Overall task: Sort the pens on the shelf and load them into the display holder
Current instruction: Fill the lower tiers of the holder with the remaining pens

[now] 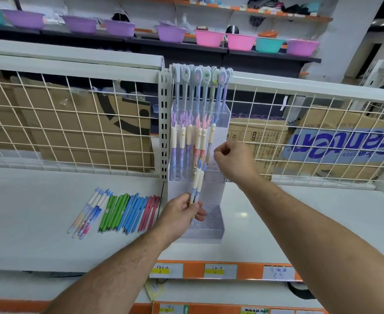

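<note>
Display holder (217, 137), clear and stepped, stands mid-frame on the white shelf (39, 211), its upper rows filled with upright pens (187, 141). Loose pens (118, 211) lie in colour groups to its lower left. The left hand (182, 211), low before the holder, wraps its fingers round the lower barrels of two pens (197, 184), tops up. The right hand (234, 159) has its fingers curled, thumb and forefinger drawn together beside the rightmost pen (211, 134); whether they pinch it cannot be told.

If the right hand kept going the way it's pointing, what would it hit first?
Probably the rightmost antler-topped pen in the middle tier of the display holder, just left of the right hand; depth is unclear.
</note>
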{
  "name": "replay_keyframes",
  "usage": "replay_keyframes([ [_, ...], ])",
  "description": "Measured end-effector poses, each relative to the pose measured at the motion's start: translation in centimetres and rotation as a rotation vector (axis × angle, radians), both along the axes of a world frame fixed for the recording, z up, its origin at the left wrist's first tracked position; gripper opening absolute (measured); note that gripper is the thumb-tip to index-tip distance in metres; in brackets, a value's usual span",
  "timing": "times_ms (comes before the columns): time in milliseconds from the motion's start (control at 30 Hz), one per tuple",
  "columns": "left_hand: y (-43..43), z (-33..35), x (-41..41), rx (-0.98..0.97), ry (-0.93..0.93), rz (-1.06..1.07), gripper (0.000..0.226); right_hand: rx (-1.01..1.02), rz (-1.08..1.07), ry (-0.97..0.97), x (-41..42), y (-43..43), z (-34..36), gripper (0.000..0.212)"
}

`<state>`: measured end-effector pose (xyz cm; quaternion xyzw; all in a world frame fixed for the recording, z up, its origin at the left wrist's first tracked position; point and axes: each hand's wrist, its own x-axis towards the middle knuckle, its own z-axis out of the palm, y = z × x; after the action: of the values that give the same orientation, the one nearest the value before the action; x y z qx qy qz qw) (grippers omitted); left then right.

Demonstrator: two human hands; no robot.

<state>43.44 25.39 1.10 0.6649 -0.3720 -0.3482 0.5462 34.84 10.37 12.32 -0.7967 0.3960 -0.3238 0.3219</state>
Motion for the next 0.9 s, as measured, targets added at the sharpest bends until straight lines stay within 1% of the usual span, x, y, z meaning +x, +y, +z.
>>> replay_keyframes([
  [67,-0.1,-0.1,0.1,-0.005,0.011,0.002,0.016,0.082,0.049,-0.051,-1.2,0.8,-0.8,0.014],
  [100,-0.1,-0.1,0.1,-0.008,0.016,0.003,0.016,0.142,0.106,-0.048,-1.8,1.2,-1.2,0.014],
  [167,-0.2,-0.2,0.2,-0.014,0.029,0.003,0.015,0.254,0.261,0.015,-2.9,2.0,-1.9,0.011],
  [233,-0.2,-0.3,0.2,-0.017,0.032,-0.003,0.015,0.290,0.386,0.099,-3.4,2.7,-2.5,0.012],
  [300,-0.2,-0.4,0.3,-0.020,0.027,-0.011,0.015,0.269,0.424,0.119,-3.2,3.4,-3.1,0.012],
  [400,-0.1,-0.3,0.2,-0.025,0.027,-0.020,0.017,0.239,0.373,0.077,-2.8,3.9,-3.5,0.012],
  [467,-0.1,-0.2,0.1,-0.030,0.034,-0.027,0.018,0.251,0.357,0.047,-2.8,3.9,-3.4,0.016],
  [567,-0.1,-0.2,0.0,-0.037,0.062,-0.026,0.019,0.265,0.338,-0.012,-2.9,3.7,-2.6,0.015],
  [633,-0.1,-0.2,0.1,-0.047,0.084,-0.017,0.019,0.229,0.299,-0.063,-2.9,3.4,-1.5,0.015],
  [733,-0.1,-0.3,0.1,-0.052,0.070,-0.013,0.019,0.171,0.237,-0.164,-2.9,2.5,0.5,0.016],
  [833,0.1,-0.1,0.1,-0.045,0.063,-0.020,0.020,0.104,0.161,-0.273,-2.6,1.2,2.8,0.012],
  [900,0.1,0.0,0.1,-0.044,0.067,-0.020,0.020,0.051,0.113,-0.309,-2.2,0.4,3.9,0.011],
])
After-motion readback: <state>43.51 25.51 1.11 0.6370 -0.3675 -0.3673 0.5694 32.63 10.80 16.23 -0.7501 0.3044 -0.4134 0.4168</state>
